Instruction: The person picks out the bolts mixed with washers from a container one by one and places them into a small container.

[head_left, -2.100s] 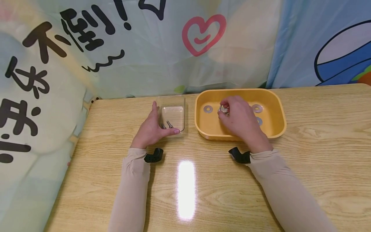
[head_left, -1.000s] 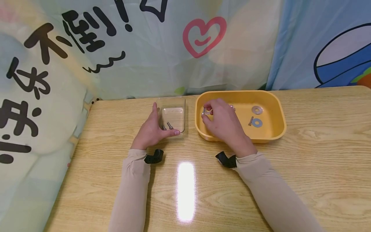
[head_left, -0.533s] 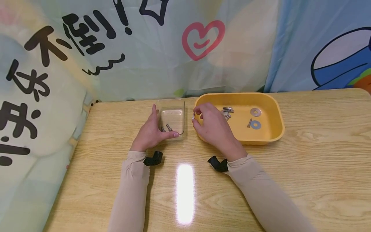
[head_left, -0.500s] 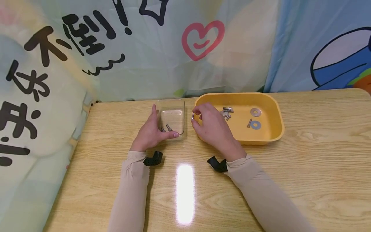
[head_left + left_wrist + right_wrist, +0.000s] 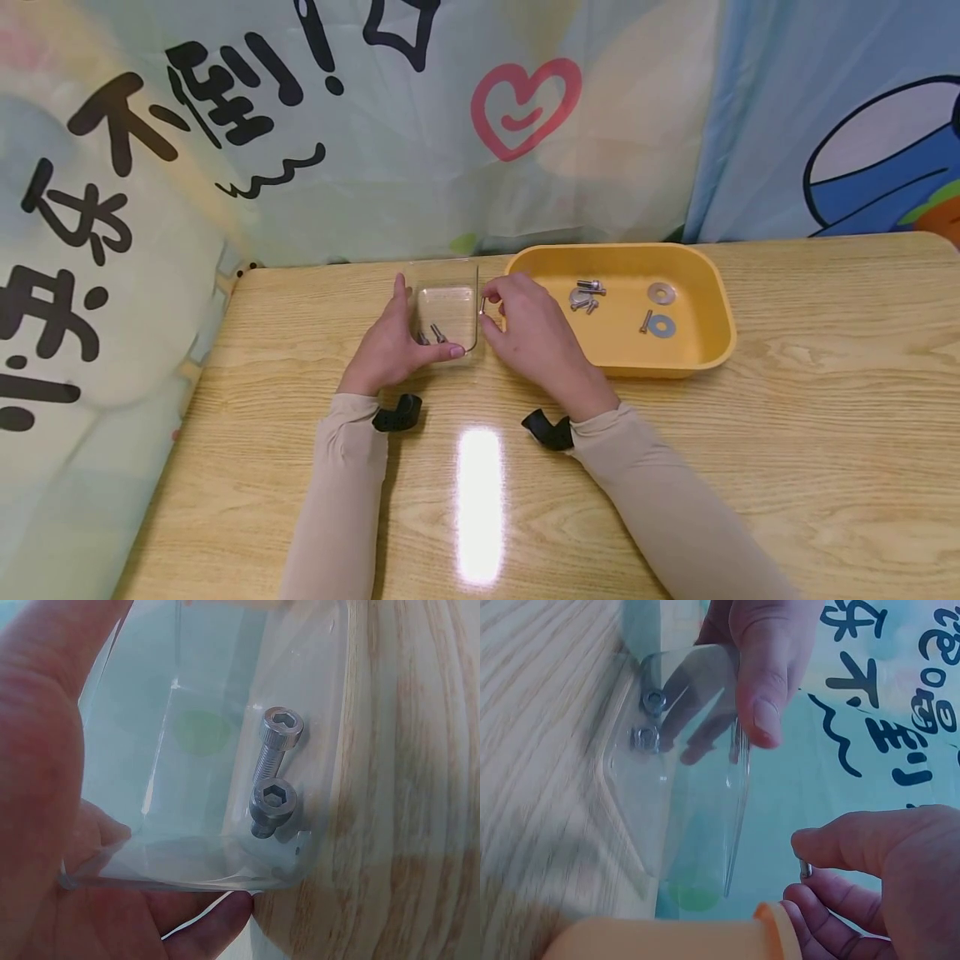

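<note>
My left hand (image 5: 386, 346) holds a clear plastic box (image 5: 448, 302) at its left side, thumb along the near rim. Two socket head bolts (image 5: 282, 729) lie in that box, heads toward the left wrist camera. Between thumb and fingertips my right hand (image 5: 534, 335) pinches a small silver bolt (image 5: 805, 868). This hand is at the box's right rim, just left of a yellow tray (image 5: 667, 367). The bolt is mostly covered by the fingers in the right wrist view.
In the tray are a cluster of bolts (image 5: 589, 286) over a washer, two flat washers (image 5: 662, 292) toward the right, and a single bolt (image 5: 646, 322) beside the nearer one. A printed cloth (image 5: 390, 200) hangs behind the wooden table (image 5: 825, 417).
My right hand has lifted a bolt from the tray's middle and carried it left, over the tray's edge, to the clear box. My left hand keeps its place on the box.
</note>
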Tool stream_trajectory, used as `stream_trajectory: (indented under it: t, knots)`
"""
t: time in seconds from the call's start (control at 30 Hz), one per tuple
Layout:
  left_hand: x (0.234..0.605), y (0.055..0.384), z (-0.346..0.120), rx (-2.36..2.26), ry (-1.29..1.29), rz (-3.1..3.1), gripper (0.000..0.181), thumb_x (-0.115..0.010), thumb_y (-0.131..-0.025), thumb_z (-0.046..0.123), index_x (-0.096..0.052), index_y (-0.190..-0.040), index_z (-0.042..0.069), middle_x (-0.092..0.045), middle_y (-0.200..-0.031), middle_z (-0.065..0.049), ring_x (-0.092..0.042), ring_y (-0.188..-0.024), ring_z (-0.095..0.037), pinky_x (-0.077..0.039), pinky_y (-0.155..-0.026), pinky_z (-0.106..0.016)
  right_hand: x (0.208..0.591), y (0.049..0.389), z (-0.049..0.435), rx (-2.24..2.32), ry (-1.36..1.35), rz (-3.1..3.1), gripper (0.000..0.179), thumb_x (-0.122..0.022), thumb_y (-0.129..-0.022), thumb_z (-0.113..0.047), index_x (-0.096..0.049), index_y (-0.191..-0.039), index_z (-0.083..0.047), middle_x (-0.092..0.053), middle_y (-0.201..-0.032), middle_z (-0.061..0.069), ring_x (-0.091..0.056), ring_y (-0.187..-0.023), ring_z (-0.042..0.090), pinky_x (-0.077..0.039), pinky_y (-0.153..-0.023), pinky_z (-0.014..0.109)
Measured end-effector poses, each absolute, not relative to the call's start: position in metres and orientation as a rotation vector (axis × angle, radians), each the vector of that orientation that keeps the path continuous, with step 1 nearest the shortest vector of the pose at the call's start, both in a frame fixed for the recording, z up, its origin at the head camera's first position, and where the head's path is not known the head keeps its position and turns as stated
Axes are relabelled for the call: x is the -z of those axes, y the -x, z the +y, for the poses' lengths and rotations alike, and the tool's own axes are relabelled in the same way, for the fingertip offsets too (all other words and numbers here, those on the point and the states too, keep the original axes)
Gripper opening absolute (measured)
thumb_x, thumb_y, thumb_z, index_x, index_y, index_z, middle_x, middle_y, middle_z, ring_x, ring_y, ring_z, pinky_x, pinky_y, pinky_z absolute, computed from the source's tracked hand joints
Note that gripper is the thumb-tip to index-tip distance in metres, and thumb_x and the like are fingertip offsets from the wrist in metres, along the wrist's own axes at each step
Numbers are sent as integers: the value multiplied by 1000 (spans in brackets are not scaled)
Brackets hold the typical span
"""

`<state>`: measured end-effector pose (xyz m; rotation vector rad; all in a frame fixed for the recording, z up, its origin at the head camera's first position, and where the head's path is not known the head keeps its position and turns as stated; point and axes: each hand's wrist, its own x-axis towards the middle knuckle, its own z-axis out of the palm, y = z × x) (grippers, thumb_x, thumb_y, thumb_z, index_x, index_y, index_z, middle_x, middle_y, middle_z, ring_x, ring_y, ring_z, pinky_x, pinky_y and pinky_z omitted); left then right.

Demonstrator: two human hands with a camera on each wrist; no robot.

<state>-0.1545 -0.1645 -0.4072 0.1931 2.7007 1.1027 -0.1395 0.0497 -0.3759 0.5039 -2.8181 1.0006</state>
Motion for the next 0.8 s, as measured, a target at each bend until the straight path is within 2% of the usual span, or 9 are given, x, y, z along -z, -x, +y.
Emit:
stream_trajectory:
  t: [0.1,0.33,0.8]
  knots:
    - [407,154,-165,-1102,-198,2702,140,-88,-73,53,10,-159,2,-17,-164,-20,-28,-147,-34,-32,-116,-49,376,140,46,-1001,-525,-2820,25,-69,-92,-14,-68,-114,0,-63,-106,12,-58,-90,25,-46,-85,41]
    - [406,153,-165,-1074,-200,2712,137,-85,-75,55,9,-159,2,-16,-165,-20,-25,-149,-34,-30,-117,-49,378,140,38,-1023,-553,-2845,24,-70,-93,-14,-68,-113,-2,-62,-108,11,-58,-95,25,-51,-81,37]
    - [406,153,-164,-1052,-194,2718,137,-85,-75,56,10,-160,3,-15,-165,-19,-24,-149,-34,-29,-117,-49,386,141,34,-948,-645,-2853,22,-72,-92,-13,-68,-111,-2,-64,-106,11,-59,-96,26,-50,-86,39]
